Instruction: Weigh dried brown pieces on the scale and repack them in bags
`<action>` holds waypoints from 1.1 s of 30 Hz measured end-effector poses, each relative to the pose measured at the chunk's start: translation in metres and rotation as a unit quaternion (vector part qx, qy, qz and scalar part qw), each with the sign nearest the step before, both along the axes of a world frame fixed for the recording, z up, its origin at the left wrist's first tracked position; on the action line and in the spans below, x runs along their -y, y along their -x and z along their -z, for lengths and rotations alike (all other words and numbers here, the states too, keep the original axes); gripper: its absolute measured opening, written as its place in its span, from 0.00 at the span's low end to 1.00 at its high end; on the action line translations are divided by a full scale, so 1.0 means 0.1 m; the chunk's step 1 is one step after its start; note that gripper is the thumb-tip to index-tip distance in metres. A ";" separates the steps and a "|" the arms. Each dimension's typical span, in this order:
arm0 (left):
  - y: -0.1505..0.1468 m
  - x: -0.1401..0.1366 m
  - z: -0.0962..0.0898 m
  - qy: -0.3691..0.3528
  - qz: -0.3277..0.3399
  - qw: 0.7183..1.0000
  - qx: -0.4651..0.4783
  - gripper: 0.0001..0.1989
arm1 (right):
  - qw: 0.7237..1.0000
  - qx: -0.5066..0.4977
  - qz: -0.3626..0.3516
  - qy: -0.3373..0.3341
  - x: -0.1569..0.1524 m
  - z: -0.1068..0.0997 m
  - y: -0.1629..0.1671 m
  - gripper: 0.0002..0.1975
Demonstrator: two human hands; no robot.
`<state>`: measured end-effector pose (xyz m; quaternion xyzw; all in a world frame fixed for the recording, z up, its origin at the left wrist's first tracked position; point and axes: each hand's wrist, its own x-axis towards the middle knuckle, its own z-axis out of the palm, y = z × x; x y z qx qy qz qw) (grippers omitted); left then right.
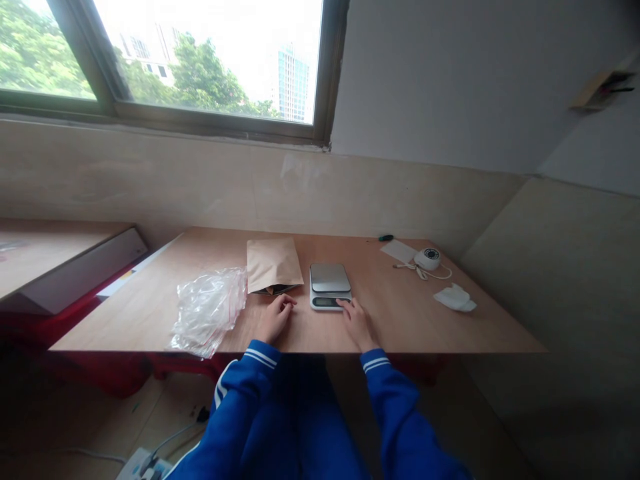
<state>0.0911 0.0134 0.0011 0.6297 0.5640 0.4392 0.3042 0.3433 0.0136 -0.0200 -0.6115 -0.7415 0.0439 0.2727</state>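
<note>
A white kitchen scale (331, 287) with a steel plate and a small grey display lies on the wooden table. At its front right corner, a fingertip of my right hand (355, 320) touches the control panel beside the display; the other fingers are stretched out and hold nothing. My left hand (277, 317) rests on the tabletop left of the scale, its fingers curled together with nothing visible in them. Just beyond it lies a brown paper pouch (273, 261), its mouth facing me and slightly parted, dark inside. Nothing is on the scale's plate.
Clear plastic zip bags (210, 310) lie piled at the left, reaching the front edge. To the right are a white fan-like device (427, 259) with a cable, a white paper (399, 251), a crumpled tissue (455, 298) and a dark green object (385, 238). A window is above.
</note>
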 end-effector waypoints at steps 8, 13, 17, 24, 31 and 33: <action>0.00 0.01 -0.03 0.004 0.003 1.000 -0.001 0.09 | 0.999 0.045 0.018 0.011 0.01 -0.19 0.09 0.18; 0.00 0.01 -0.03 0.005 0.003 1.000 -0.004 0.09 | 0.999 0.037 0.016 0.005 0.01 -0.21 0.14 0.17; 0.00 0.00 -0.01 0.003 0.000 1.000 -0.004 0.09 | 0.999 -0.035 0.008 -0.015 0.04 -0.13 0.08 0.20; 0.01 0.00 0.00 0.008 -0.001 1.000 -0.011 0.09 | 0.922 -0.332 0.184 -0.080 -0.08 0.06 -0.15 0.17; 0.00 0.02 -0.03 0.014 -0.002 1.000 -0.015 0.10 | 0.919 -0.351 0.172 -0.048 -0.07 0.07 -0.19 0.14; -0.01 0.03 -0.04 0.013 -0.005 1.000 -0.015 0.10 | 0.925 -0.344 0.154 -0.035 -0.05 0.04 -0.17 0.13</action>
